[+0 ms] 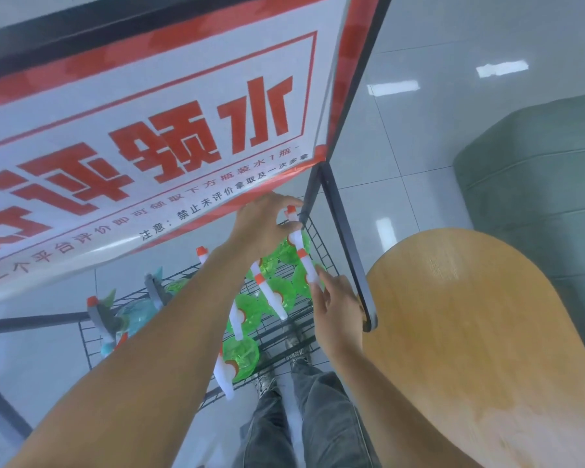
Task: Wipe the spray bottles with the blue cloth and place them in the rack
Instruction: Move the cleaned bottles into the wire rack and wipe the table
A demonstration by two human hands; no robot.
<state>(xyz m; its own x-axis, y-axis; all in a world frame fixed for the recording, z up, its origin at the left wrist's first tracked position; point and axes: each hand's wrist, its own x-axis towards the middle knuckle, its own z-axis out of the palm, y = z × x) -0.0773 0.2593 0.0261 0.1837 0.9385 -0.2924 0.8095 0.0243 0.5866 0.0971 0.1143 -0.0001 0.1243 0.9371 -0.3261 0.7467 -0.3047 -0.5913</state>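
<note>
Green translucent spray bottles [277, 292] with white, red-tipped nozzles fill the rack [321, 246].

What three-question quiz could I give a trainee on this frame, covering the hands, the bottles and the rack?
1. True or false: the green spray bottles stand in the black wire rack.
2. Which of the hands touches the white sprayer of the second bottle from the far end? A: left hand. B: right hand. C: neither.
3. Fill in: beside the rack on the right stands a round ____ table.

Key
1. True.
2. B; its fingertips meet the sprayer, while the left hand grips the sprayer of the farthest bottle.
3. Wooden.
</note>
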